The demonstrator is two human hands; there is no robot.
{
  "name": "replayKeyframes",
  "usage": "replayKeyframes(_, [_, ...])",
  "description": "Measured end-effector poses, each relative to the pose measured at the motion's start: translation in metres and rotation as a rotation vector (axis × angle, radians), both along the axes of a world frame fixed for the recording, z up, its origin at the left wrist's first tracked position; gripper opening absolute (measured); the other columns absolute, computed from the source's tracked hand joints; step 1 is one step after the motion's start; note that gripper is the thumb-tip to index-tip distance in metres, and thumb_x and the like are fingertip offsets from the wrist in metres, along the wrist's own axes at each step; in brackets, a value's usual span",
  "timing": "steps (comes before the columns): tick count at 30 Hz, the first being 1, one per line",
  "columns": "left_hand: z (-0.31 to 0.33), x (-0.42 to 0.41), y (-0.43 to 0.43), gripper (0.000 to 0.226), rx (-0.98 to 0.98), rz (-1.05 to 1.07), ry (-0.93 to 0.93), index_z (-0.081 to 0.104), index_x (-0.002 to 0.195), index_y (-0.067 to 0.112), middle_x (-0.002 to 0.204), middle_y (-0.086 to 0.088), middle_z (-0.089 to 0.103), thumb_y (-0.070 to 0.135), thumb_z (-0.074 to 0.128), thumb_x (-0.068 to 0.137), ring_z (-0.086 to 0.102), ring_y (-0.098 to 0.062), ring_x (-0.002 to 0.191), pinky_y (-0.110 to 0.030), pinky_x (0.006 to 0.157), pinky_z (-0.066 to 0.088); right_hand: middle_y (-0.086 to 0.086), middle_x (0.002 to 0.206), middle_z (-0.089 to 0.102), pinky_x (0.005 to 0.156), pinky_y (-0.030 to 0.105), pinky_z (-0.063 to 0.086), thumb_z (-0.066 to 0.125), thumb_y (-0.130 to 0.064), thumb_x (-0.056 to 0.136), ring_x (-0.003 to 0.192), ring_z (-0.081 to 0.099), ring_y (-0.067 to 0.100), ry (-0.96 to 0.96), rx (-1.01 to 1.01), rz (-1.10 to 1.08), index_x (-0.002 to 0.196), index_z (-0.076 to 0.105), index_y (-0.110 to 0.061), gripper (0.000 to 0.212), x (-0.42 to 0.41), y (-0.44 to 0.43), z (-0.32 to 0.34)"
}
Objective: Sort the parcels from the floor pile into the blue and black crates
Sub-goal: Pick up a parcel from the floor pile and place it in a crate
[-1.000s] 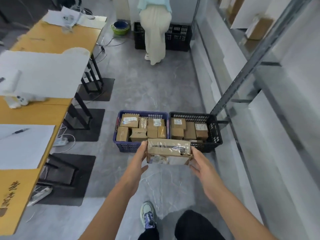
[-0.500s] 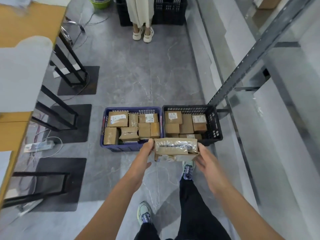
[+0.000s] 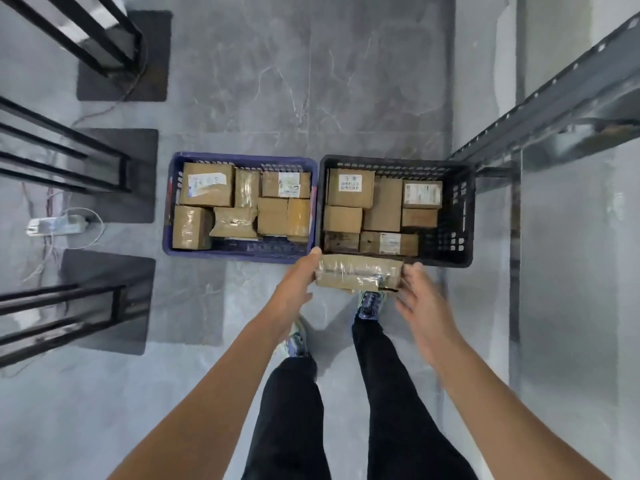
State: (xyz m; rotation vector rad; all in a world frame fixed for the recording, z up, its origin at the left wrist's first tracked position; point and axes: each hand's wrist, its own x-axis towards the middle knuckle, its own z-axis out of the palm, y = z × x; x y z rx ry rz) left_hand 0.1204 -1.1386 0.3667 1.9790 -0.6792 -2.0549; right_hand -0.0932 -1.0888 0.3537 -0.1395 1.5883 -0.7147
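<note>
I hold a tape-wrapped brown parcel [image 3: 358, 273] level over the near rim of the black crate [image 3: 464, 209]. My left hand [image 3: 296, 285] grips its left end, thumb on top. My right hand [image 3: 420, 299] is blurred, its fingers spread and straight against the parcel's right end. The blue crate [image 3: 242, 157] stands on the floor, touching the black crate's left side. Both crates hold several cardboard parcels. No floor pile is in view.
Black table legs on dark mats [image 3: 69, 168] line the left side, with a power strip and cables [image 3: 57, 225] on the floor between them. A grey metal shelf frame [image 3: 554, 95] runs along the right. My feet [image 3: 370, 303] stand just before the crates.
I have stepped closer and tilted my view down; the crates now lie right below me. The parcel has moved forward to the black crate's near rim. My right hand's fingers have loosened.
</note>
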Motion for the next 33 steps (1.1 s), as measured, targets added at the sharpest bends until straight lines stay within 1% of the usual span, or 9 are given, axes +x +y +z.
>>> replayKeyframes(6, [-0.105, -0.031, -0.046, 0.1, 0.095, -0.018, -0.089, 0.041, 0.153, 0.039, 0.162, 0.008, 0.032, 0.091, 0.048, 0.068, 0.033, -0.019, 0.149, -0.053, 0.121, 0.03, 0.001, 0.141, 0.062, 0.122, 0.041, 0.035, 0.042, -0.045, 0.11, 0.136, 0.054, 0.019, 0.028, 0.08, 0.01, 0.147, 0.052, -0.018, 0.046, -0.016, -0.044, -0.105])
replayKeyframes(10, [-0.181, -0.041, -0.075, 0.088, 0.175, -0.058, -0.159, 0.044, 0.153, 0.035, 0.16, 0.002, 0.037, 0.081, 0.044, 0.078, 0.036, -0.027, 0.147, -0.054, 0.12, 0.031, 0.004, 0.137, 0.062, 0.121, 0.042, 0.036, 0.046, -0.042, 0.109, 0.131, 0.056, 0.018, 0.074, 0.123, 0.073, 0.134, 0.059, -0.017, 0.037, -0.019, -0.072, -0.183])
replayKeyframes(13, [-0.228, -0.041, -0.083, 0.091, 0.2, -0.115, -0.179, 0.043, 0.152, 0.039, 0.161, 0.0, 0.038, 0.086, 0.041, 0.074, 0.032, -0.028, 0.15, -0.056, 0.121, 0.028, 0.005, 0.136, 0.062, 0.119, 0.049, 0.038, 0.047, -0.043, 0.099, 0.13, 0.056, 0.022, 0.123, 0.136, 0.149, 0.12, 0.062, -0.019, 0.036, -0.016, -0.083, -0.236])
replayKeyframes(17, [-0.28, -0.043, -0.089, 0.085, 0.258, -0.194, -0.231, 0.039, 0.154, 0.034, 0.16, -0.006, 0.04, 0.082, 0.033, 0.083, 0.036, -0.033, 0.146, -0.057, 0.119, 0.028, 0.001, 0.139, 0.06, 0.118, 0.049, 0.038, 0.045, -0.038, 0.103, 0.132, 0.054, 0.02, 0.172, 0.176, 0.172, 0.129, 0.06, -0.023, 0.034, -0.011, -0.092, -0.286])
replayKeyframes(20, [-0.308, -0.045, -0.094, 0.068, 0.258, -0.243, -0.26, 0.04, 0.153, 0.026, 0.156, -0.009, 0.043, 0.065, 0.033, 0.098, 0.04, -0.035, 0.142, -0.054, 0.118, 0.03, -0.001, 0.142, 0.057, 0.119, 0.05, 0.036, 0.046, -0.032, 0.105, 0.134, 0.051, 0.019, 0.183, 0.225, 0.188, 0.13, 0.058, -0.027, 0.028, -0.008, -0.097, -0.311])
replayKeyframes(25, [-0.338, -0.057, -0.102, 0.061, 0.259, -0.322, -0.318, 0.033, 0.156, 0.013, 0.158, -0.012, 0.039, 0.042, 0.039, 0.103, 0.036, -0.035, 0.143, -0.049, 0.118, 0.029, -0.005, 0.126, 0.062, 0.118, 0.047, 0.04, 0.054, -0.018, 0.102, 0.128, 0.054, 0.017, 0.177, 0.266, 0.237, 0.098, 0.062, -0.028, 0.013, -0.005, -0.105, -0.334])
replayKeyframes(29, [-0.348, -0.064, -0.105, 0.072, 0.266, -0.3, -0.325, 0.022, 0.16, 0.013, 0.162, -0.013, 0.031, 0.044, 0.044, 0.099, 0.029, -0.038, 0.147, -0.052, 0.119, 0.027, -0.011, 0.126, 0.062, 0.123, 0.044, 0.035, 0.058, -0.01, 0.101, 0.133, 0.05, 0.016, 0.13, 0.284, 0.249, 0.11, 0.067, -0.026, 0.021, -0.005, -0.114, -0.347])
replayKeyframes(31, [-0.35, -0.068, -0.104, 0.08, 0.237, -0.302, -0.33, 0.019, 0.161, 0.014, 0.163, -0.013, 0.03, 0.047, 0.045, 0.094, 0.029, -0.04, 0.147, -0.053, 0.119, 0.028, -0.005, 0.122, 0.065, 0.123, 0.046, 0.034, 0.057, -0.007, 0.102, 0.134, 0.051, 0.021, 0.113, 0.303, 0.241, 0.101, 0.065, -0.027, 0.021, -0.006, -0.118, -0.352])
replayKeyframes(33, [-0.35, -0.072, -0.103, 0.086, 0.208, -0.313, -0.336, 0.022, 0.161, 0.013, 0.16, -0.013, 0.034, 0.05, 0.045, 0.087, 0.035, -0.04, 0.143, -0.053, 0.117, 0.032, 0.013, 0.127, 0.066, 0.121, 0.049, 0.038, 0.055, -0.005, 0.103, 0.139, 0.05, 0.037, 0.105, 0.323, 0.237, 0.103, 0.066, -0.02, 0.018, -0.007, -0.122, -0.356])
